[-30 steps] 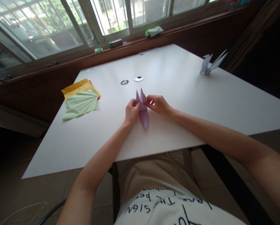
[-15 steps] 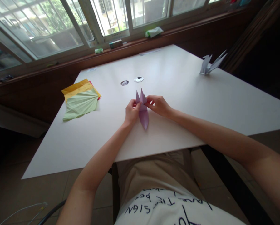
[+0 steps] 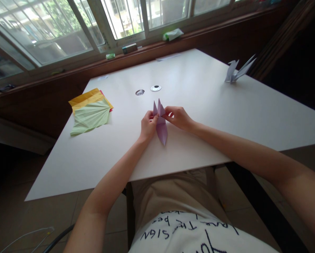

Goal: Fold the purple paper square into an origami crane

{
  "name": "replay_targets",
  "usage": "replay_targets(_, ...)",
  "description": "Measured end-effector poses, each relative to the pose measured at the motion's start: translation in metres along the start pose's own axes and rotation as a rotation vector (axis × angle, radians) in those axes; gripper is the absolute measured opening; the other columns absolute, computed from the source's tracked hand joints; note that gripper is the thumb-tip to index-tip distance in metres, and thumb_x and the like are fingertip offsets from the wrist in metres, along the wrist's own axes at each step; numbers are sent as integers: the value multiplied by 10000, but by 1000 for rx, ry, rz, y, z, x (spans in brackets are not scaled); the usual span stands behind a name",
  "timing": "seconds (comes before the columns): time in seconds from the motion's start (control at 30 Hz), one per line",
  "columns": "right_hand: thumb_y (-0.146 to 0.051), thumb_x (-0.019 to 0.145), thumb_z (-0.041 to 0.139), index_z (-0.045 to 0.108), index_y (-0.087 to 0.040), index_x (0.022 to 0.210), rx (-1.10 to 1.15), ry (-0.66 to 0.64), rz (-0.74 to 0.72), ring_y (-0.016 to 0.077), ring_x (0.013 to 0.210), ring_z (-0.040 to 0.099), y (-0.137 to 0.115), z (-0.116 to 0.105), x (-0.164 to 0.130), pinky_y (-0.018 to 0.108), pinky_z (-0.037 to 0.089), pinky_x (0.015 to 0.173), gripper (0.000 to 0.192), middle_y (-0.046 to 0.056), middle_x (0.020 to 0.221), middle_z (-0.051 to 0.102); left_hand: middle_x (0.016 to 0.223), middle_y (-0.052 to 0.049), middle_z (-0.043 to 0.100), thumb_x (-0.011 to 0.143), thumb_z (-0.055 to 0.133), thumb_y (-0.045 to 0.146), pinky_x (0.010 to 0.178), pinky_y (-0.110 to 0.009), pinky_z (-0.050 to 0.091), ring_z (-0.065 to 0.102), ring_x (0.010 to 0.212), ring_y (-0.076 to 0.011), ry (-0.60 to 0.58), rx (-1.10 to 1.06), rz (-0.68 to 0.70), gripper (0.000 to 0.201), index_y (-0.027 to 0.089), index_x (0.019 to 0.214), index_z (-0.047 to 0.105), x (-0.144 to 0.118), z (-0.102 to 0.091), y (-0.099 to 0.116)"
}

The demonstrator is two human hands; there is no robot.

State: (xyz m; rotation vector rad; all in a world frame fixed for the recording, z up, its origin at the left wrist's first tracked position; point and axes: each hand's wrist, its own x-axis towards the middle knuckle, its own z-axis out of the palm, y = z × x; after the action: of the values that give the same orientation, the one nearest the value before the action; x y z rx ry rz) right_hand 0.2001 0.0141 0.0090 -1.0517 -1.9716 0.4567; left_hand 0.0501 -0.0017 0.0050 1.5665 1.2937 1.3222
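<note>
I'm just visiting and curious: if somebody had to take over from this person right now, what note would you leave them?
Left hand: pinching the purple paper on its left side.
Right hand: pinching its right side.
Paper: flat on the white table, two points away from the person, one long point toward them.
Done: folded to a narrow shape.
Left: wings and head, judging by the finished white crane.
Spare sheets at left.

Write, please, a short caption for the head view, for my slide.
Left hand and right hand pinch a folded purple paper on a white table.
</note>
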Motion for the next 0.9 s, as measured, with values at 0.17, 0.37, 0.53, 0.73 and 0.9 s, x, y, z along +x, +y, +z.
replay_targets(0.17, -322, 772, 555, 597, -160, 687, 10, 4, 11, 119, 603, 558, 1, 0, 0, 246, 444, 592, 188, 19, 676, 633, 699, 14, 566, 778, 520, 247, 632, -230, 399, 534, 686, -119, -19, 76, 62, 97, 195, 699, 499, -4, 0, 5)
replay_targets(0.37, -271, 762, 561, 596, -151, 686, 24, 9, 7, 122, 604, 563, -1, 1, 0, 249, 446, 595, 147, 23, 676, 632, 665, 21, 542, 774, 533, 257, 632, -225, 393, 508, 657, -112, -3, 86, 62, 120, 197, 680, 491, -3, 0, 2)
replay_targets(0.53, -274, 766, 562, 602, -154, 684, 16, 21, 6, 117, 600, 555, -3, 0, 0, 245, 443, 593, 151, 22, 681, 636, 697, 15, 570, 763, 546, 291, 629, -230, 403, 538, 692, -122, 20, 36, 28, 127, 193, 690, 513, -1, -1, 0)
replay_targets(0.73, -282, 780, 553, 606, -156, 700, -24, 37, 5, 119, 613, 548, -1, 1, 1, 248, 443, 593, 159, 30, 711, 636, 694, 8, 592, 742, 565, 300, 682, -248, 432, 566, 723, -132, 48, -55, -25, 133, 186, 683, 531, 2, -1, -4)
replay_targets(0.9, -266, 782, 552, 616, -155, 723, -52, 45, -8, 119, 613, 551, 2, 2, 1, 250, 443, 595, 141, 33, 731, 637, 682, 3, 604, 732, 577, 286, 702, -262, 441, 585, 719, -136, 81, -75, -49, 124, 181, 677, 543, 3, 0, -6)
